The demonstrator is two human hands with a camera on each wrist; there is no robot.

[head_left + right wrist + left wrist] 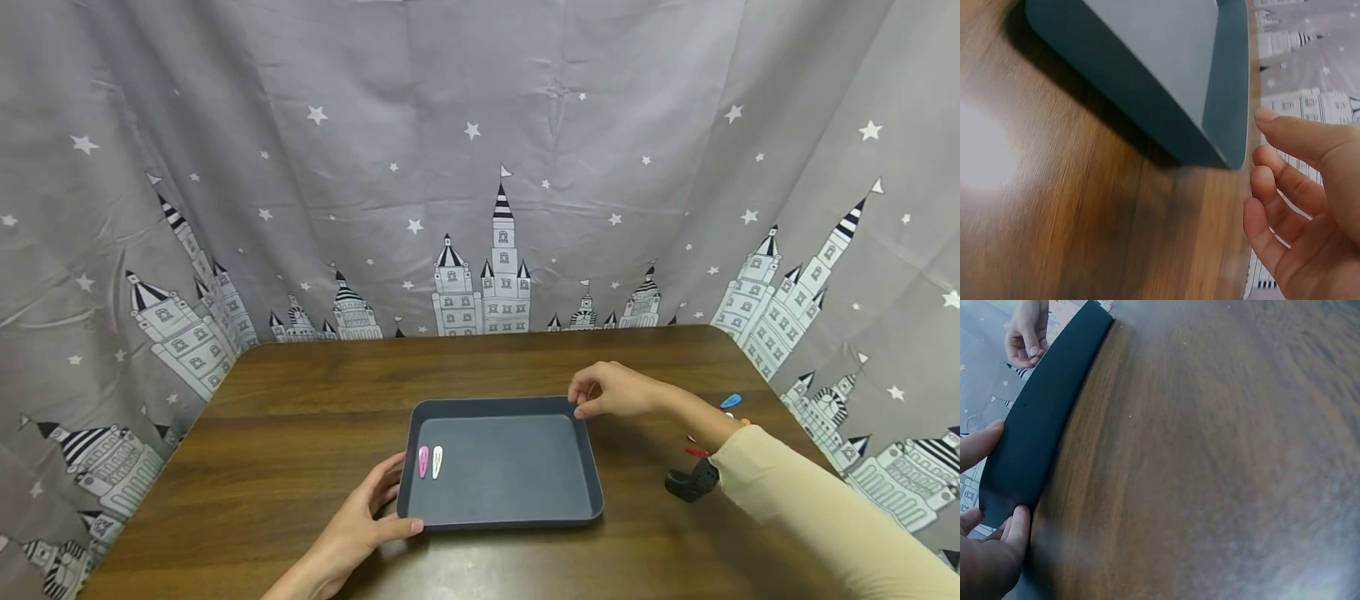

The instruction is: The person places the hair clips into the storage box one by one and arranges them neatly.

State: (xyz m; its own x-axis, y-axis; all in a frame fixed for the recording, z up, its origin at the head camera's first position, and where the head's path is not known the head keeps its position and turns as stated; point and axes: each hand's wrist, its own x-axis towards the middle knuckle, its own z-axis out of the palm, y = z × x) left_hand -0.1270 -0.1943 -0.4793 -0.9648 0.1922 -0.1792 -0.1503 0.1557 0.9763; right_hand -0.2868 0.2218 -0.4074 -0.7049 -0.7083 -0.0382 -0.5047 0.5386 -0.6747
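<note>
A dark grey rectangular tray lies on the wooden table. Inside it, near the left wall, a pink snap hair clip and a white snap hair clip stand side by side, slightly apart. My left hand holds the tray's near left corner, thumb at the front edge and fingers along the left side. By the far right corner hovers my right hand, its fingers loosely bent. The right wrist view shows that hand holding nothing, with a small gap to the tray's corner.
Right of the tray, a blue hair clip, a red piece and other small coloured pieces lie partly hidden behind the right arm. A black clog-shaped thing sits by the sleeve. Behind the table hangs a grey castle-print curtain.
</note>
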